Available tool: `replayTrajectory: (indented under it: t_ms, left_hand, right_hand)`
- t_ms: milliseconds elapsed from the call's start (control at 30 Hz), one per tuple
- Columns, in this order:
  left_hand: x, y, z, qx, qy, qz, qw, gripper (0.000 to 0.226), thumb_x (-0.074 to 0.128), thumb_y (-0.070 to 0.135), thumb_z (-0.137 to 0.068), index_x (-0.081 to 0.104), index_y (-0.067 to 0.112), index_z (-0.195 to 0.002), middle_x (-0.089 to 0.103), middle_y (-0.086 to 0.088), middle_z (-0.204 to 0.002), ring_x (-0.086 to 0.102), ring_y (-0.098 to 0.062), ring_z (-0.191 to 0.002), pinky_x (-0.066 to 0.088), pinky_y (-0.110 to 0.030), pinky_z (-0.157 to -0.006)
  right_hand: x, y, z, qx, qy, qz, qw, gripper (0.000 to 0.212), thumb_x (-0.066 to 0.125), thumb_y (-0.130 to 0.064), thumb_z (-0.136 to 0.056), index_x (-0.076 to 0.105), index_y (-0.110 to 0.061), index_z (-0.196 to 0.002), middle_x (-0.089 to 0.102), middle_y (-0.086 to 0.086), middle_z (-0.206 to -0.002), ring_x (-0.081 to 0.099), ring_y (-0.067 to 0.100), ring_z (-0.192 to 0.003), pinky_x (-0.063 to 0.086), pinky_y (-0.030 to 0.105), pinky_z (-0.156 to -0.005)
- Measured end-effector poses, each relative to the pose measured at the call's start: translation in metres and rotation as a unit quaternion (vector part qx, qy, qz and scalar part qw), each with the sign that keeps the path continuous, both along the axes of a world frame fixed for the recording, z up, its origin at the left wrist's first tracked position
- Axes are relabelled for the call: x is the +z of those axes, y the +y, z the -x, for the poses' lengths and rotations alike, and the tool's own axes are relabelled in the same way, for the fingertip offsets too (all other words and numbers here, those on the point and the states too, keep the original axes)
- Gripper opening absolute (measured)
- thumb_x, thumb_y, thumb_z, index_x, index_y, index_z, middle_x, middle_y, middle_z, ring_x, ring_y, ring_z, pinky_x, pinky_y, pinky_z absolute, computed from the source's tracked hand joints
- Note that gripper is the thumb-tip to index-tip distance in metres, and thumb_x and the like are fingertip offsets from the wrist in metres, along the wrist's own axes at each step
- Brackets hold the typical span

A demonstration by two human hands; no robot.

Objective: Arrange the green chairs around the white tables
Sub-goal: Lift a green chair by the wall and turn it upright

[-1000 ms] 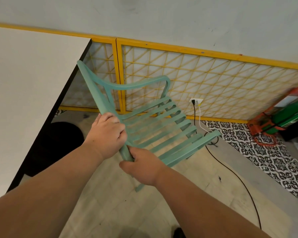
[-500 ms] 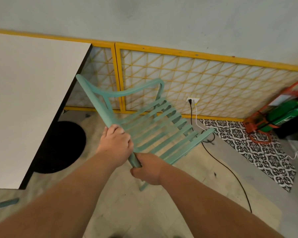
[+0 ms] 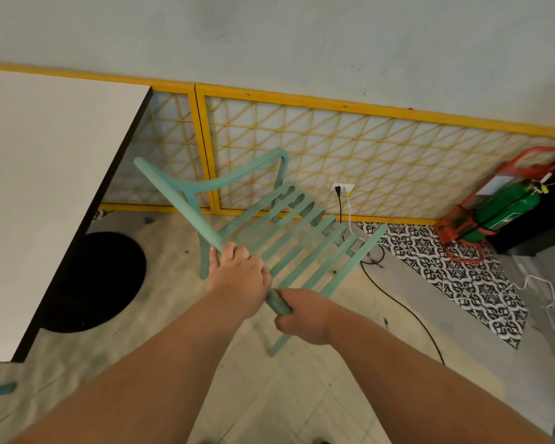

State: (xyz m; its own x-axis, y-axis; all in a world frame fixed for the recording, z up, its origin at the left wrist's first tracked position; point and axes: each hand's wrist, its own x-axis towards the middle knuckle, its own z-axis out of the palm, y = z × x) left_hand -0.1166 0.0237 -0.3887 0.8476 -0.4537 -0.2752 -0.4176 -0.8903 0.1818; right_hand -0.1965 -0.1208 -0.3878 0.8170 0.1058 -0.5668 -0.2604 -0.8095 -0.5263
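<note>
We count one green chair [image 3: 289,238], gripped in the curled fingers of our left hand [image 3: 237,277] and right hand [image 3: 305,318], beside one white table [image 3: 45,187].

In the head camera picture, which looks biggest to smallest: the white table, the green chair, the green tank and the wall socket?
1. white table, partly cut off by the picture's edge
2. green chair, held close to the camera
3. green tank, farther away
4. wall socket
</note>
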Motion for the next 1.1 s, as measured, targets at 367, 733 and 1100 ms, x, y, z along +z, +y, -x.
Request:
replayTrajectory:
  t_ms: [367, 733, 1100]
  left_hand:
    - [0.017, 0.03, -0.075, -0.078, -0.015, -0.007, 0.997, 0.046, 0.033, 0.057, -0.1, 0.061, 0.028, -0.122, 0.054, 0.004, -0.123, 0.036, -0.028, -0.139, 0.013, -0.061, -0.122]
    - [0.001, 0.033, -0.09, -0.089, -0.033, -0.117, 0.989, 0.028, 0.034, 0.043, -0.103, 0.053, 0.033, -0.085, 0.051, -0.001, -0.099, 0.042, -0.031, -0.118, 0.01, -0.066, -0.119]
    - [0.012, 0.03, -0.078, -0.071, -0.028, -0.101, 0.992, 0.028, 0.031, 0.04, -0.101, 0.054, 0.029, -0.089, 0.048, 0.0, -0.098, 0.041, -0.029, -0.12, 0.013, -0.06, -0.122]
  right_hand:
    - [0.007, 0.036, -0.011, -0.118, -0.063, 0.01, 0.991, 0.039, 0.045, -0.061, -0.1, 0.054, -0.023, -0.096, 0.06, 0.0, -0.087, 0.058, 0.019, -0.075, 0.042, 0.036, -0.06]
    - [-0.015, 0.047, -0.01, -0.124, -0.153, 0.095, 0.976, 0.043, 0.029, -0.059, -0.105, 0.048, -0.024, -0.088, 0.056, -0.003, -0.074, 0.055, 0.018, -0.063, 0.043, 0.038, -0.055]
    - [-0.01, 0.042, -0.006, -0.109, -0.166, 0.104, 0.974, 0.043, 0.031, -0.057, -0.106, 0.05, -0.022, -0.088, 0.058, -0.003, -0.075, 0.058, 0.021, -0.065, 0.049, 0.038, -0.058]
